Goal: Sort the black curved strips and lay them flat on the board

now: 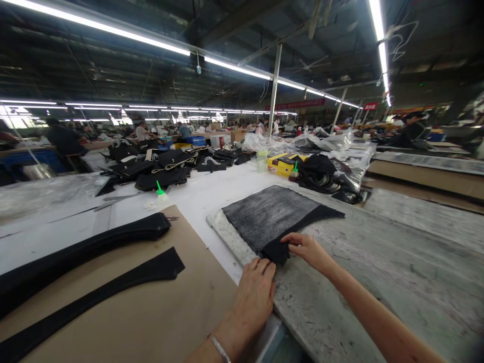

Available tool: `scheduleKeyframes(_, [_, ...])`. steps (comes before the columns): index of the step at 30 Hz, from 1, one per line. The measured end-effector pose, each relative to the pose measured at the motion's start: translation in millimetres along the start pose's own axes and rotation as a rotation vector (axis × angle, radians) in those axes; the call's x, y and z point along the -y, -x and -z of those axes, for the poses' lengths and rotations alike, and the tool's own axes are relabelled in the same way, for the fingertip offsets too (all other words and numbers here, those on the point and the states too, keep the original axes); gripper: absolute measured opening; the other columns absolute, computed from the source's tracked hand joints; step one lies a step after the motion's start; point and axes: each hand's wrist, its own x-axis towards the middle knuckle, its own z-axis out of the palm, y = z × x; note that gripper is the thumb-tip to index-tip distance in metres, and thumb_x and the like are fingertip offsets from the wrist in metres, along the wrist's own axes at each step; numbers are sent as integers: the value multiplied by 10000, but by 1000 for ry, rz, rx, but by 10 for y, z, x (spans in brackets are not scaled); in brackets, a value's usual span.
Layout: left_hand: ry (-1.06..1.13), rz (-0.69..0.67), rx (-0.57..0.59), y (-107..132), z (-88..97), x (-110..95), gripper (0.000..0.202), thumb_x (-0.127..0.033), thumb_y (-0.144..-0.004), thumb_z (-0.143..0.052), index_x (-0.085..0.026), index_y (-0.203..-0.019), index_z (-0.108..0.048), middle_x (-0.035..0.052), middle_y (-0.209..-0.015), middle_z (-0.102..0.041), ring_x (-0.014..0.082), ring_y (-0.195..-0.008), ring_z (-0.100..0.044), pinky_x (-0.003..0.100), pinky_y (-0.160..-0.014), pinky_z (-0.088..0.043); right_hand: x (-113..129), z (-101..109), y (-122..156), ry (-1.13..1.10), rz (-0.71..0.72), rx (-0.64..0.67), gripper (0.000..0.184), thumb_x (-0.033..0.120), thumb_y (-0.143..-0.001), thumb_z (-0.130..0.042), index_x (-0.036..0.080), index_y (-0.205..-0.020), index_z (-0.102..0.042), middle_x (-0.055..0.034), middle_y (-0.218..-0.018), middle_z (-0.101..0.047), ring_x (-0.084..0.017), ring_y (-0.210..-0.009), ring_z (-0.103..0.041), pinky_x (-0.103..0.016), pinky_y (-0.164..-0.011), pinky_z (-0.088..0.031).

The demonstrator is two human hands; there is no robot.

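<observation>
A dark grey fabric panel (272,214) lies on a grey stone slab (378,262), its near end folded into a black strip. My left hand (255,292) rests palm down at the slab's near edge, fingertips touching the fabric's near corner. My right hand (306,248) pinches the folded black edge of the same piece, fingers closed on it.
To the left, a brown cardboard sheet (151,312) carries two long curved black strips (86,297). A green-capped glue bottle (162,195) stands behind it. Black cut pieces (166,171), a yellow box (280,164) and plastic bags fill the far table. Other workers sit in the distance.
</observation>
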Motion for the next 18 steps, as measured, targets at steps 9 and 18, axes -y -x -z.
scheduleKeyframes(9, [28,130,-80,-113,-46,-49,280,-144,-861,-476,-178,-1135,-520,52,-1076,-566,225,-1038,-461,376,-927,-379,44,69,-6,179,159,-75,222,346,-935,-569,173,-1065,-615,-48,-1052,-628,-168,-881,-615,-370,-795,-528])
scheduleKeyframes(18, [-65,117,-58,-115,-149,-28,176,-183,-868,-490,-181,-979,-627,51,-1095,-553,233,-1071,-454,390,-950,-382,50,82,60,128,165,-75,205,343,-926,-581,179,-1038,-629,-56,-1117,-623,-194,-984,-600,-415,-887,-495])
